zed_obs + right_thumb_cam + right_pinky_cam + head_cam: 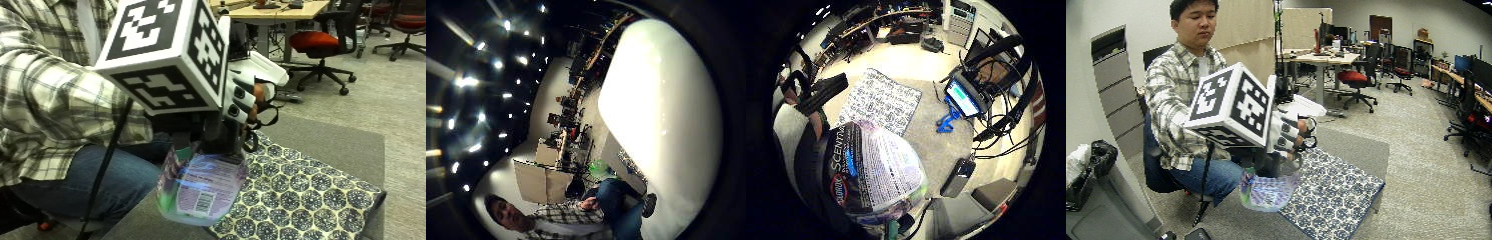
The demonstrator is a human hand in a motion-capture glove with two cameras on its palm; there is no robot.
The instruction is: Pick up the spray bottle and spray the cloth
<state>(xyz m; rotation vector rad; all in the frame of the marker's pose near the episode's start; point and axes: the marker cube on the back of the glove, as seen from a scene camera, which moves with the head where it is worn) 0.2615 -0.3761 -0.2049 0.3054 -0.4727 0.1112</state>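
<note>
Your gloved right hand (243,95) is wrapped around the neck of the spray bottle (200,192), fingers (256,97) curled in over the front of it below the white spray head (263,67), so the hand is clamped on the bottle and carries it. The bottle hangs upright under your hand, lifted off the table, its clear body with a purple and white label showing below the glove. From the little finger side of your palm, the bottle's labelled body (873,172) fills the near part of the view, close against the palm. The thumb side of the palm shows only a large white surface (661,110) close up; you cannot tell from there how the thumb sits.

Just beyond and below the bottle lies the cloth (299,195), dark blue with a pale repeated pattern, spread flat on the grey table (326,137). The bottle is held above the table's near edge, beside the near end of the cloth and not touching it. The wide view shows the same: bottle (1266,192) in the air, cloth (1332,197) flat beside it.

Farther off, on the table past the cloth, a phone sits in a blue stand (948,117). Beyond the table are office chairs, one with a red seat (323,40), and desks.
</note>
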